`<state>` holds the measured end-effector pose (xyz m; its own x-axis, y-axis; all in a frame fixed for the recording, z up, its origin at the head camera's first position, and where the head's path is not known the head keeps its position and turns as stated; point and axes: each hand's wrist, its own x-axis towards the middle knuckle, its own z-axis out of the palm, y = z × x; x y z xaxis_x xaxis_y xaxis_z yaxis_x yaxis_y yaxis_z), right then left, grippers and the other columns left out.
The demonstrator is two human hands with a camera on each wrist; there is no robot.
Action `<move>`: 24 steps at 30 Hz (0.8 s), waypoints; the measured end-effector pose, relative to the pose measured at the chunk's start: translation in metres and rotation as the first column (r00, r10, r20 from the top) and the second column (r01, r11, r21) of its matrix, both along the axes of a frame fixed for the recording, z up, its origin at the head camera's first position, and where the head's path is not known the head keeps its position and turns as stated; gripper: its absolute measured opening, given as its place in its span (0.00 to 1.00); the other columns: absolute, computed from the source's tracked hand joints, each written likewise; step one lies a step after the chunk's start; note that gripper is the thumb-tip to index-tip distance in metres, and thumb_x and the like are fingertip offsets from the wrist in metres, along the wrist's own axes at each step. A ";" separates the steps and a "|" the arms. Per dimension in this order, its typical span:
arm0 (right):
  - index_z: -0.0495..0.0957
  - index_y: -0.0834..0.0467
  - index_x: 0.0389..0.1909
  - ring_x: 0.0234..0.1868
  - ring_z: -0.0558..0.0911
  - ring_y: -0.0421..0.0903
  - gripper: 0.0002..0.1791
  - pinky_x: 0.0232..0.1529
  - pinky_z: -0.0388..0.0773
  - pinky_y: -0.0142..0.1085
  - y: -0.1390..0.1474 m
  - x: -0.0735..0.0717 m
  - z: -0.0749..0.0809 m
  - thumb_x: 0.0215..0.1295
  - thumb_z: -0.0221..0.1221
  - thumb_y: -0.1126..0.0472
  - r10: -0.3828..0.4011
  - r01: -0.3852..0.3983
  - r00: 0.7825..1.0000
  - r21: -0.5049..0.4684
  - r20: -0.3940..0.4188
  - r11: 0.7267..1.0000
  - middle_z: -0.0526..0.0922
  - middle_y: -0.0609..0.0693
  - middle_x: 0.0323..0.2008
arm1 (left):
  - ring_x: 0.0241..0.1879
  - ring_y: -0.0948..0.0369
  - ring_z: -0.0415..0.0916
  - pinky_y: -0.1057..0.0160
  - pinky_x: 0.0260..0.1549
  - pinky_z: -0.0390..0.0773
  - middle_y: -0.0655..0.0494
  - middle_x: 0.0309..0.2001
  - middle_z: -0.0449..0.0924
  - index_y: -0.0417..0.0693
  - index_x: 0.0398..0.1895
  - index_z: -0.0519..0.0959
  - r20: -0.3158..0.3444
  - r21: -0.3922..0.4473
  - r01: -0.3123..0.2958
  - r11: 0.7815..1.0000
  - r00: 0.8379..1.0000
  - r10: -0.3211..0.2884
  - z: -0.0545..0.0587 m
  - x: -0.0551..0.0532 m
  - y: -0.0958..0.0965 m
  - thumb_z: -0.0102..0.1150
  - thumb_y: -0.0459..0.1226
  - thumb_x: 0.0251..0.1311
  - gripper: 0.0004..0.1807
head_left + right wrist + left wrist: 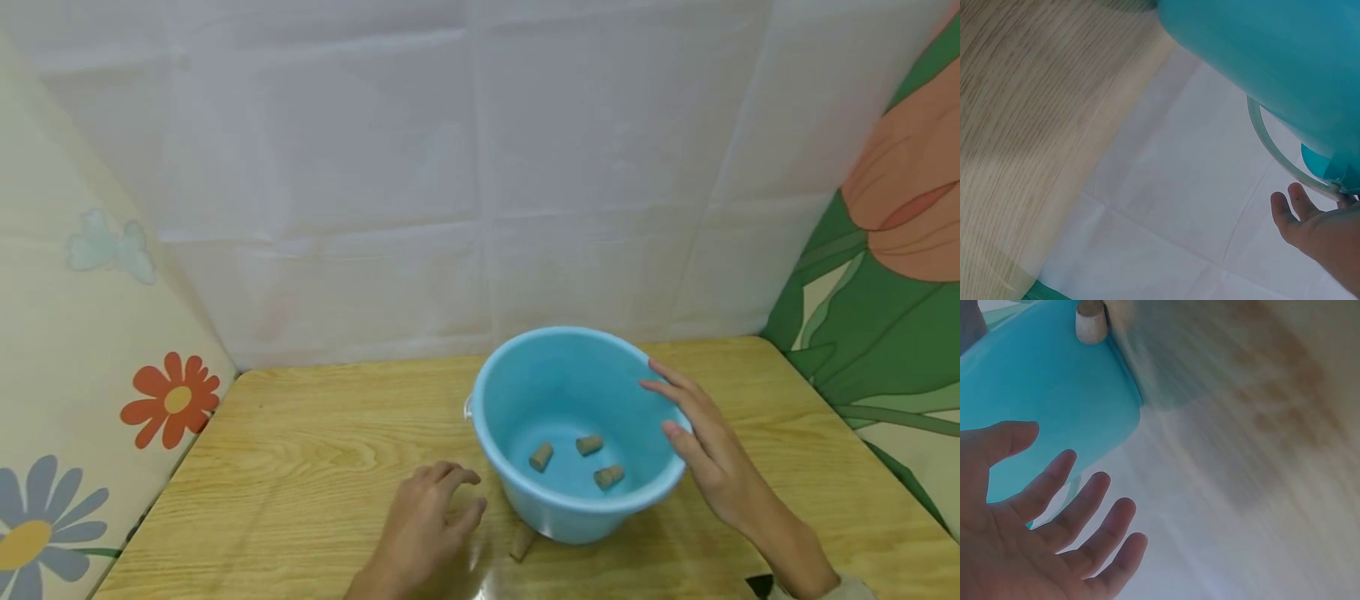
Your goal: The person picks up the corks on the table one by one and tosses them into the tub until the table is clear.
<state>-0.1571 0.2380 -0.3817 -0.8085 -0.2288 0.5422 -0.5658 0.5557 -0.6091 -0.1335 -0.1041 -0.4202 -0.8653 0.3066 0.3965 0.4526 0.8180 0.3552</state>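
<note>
A light blue bucket (570, 508) stands on the wooden table, with three cork stoppers, such as one cork (589, 444), on its floor. Another cork (522, 542) lies on the table against the near side of its base; whether it is partly beneath the bucket, I cannot tell. To the left of the bucket, my left hand (427, 521) hovers with fingers spread and slightly bent, holding nothing. My right hand (712, 454) touches the bucket's right rim, its thumb and fingertips extended over the edge. Two fingers (1285, 215) hang free outside, near the bucket's handle (1272, 147).
The wooden table (315, 442) meets a creased white sheet (337, 208) at the back. A panel with painted flowers (177, 400) stands on the left, and another with a large painted flower (907, 192) on the right.
</note>
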 end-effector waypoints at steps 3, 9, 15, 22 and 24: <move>0.68 0.54 0.69 0.74 0.55 0.30 0.26 0.61 0.54 0.13 0.000 0.001 0.000 0.71 0.45 0.71 0.001 -0.001 1.000 0.000 -0.002 1.000 0.58 0.50 0.76 | 0.45 0.57 0.81 0.51 0.43 0.80 0.59 0.44 0.85 0.56 0.40 0.84 0.019 -0.020 0.009 1.000 1.000 -0.008 -0.003 0.002 0.001 0.68 0.47 0.56 0.11; 0.68 0.54 0.69 0.74 0.55 0.30 0.27 0.61 0.54 0.13 0.000 0.002 0.000 0.71 0.44 0.71 0.004 -0.004 1.000 -0.005 -0.007 1.000 0.59 0.51 0.76 | 0.45 0.56 0.80 0.50 0.44 0.79 0.59 0.44 0.84 0.56 0.41 0.84 0.094 -0.028 0.012 1.000 0.996 -0.009 -0.008 0.007 0.005 0.67 0.49 0.57 0.12; 0.68 0.57 0.69 0.75 0.55 0.31 0.26 0.62 0.54 0.14 0.001 0.002 0.000 0.71 0.44 0.71 0.015 -0.015 1.000 -0.008 -0.019 1.000 0.59 0.51 0.76 | 0.50 0.55 0.77 0.46 0.50 0.77 0.58 0.49 0.82 0.55 0.45 0.84 0.252 -0.004 0.012 1.000 0.968 -0.010 -0.007 0.011 0.009 0.63 0.49 0.60 0.14; 0.68 0.58 0.69 0.74 0.55 0.30 0.26 0.62 0.54 0.14 0.001 0.003 0.000 0.71 0.44 0.71 0.017 -0.017 1.000 -0.007 -0.018 1.000 0.59 0.51 0.76 | 0.51 0.55 0.75 0.46 0.51 0.76 0.58 0.50 0.81 0.57 0.44 0.84 0.335 -0.033 0.061 0.998 0.941 -0.046 -0.008 0.013 0.011 0.60 0.51 0.62 0.13; 0.68 0.59 0.68 0.74 0.55 0.30 0.26 0.62 0.54 0.14 0.001 0.003 0.000 0.71 0.45 0.71 0.017 -0.017 1.000 -0.007 -0.021 1.000 0.59 0.51 0.76 | 0.52 0.55 0.75 0.46 0.51 0.75 0.58 0.51 0.81 0.59 0.41 0.84 0.374 -0.043 0.080 0.996 0.926 -0.059 -0.008 0.013 0.011 0.59 0.54 0.62 0.13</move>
